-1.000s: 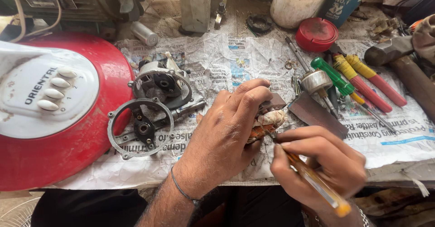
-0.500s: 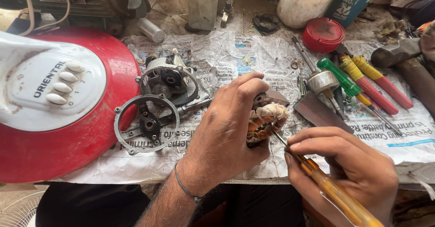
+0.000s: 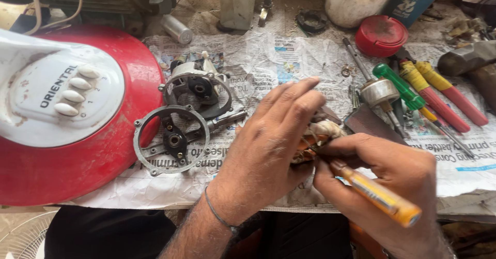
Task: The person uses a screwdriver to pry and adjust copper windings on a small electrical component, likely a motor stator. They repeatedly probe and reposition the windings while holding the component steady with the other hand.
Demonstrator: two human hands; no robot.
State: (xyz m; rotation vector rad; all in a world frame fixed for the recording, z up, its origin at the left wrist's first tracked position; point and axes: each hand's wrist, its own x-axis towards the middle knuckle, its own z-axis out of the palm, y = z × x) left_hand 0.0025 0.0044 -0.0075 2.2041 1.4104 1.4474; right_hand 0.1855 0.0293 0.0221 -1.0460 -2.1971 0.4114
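My left hand (image 3: 268,145) is cupped over a small motor winding part (image 3: 323,132) with copper coil and white wrapping, holding it on the newspaper. My right hand (image 3: 382,186) grips a yellow-handled screwdriver (image 3: 377,194) whose tip rests against that part. Most of the part is hidden under my left fingers. To the left lie a round metal motor end cover (image 3: 170,140) and a grey motor housing (image 3: 199,86).
A red and white fan base (image 3: 67,114) with push buttons fills the left. A rotor shaft (image 3: 377,91), green, yellow and red-handled tools (image 3: 434,96) and a red lid (image 3: 381,35) lie at the right. Newspaper (image 3: 274,57) covers the bench.
The view has shifted slightly. My right hand has drawn nearer to my left, bringing the screwdriver tip against the part. My left hand still covers the part.
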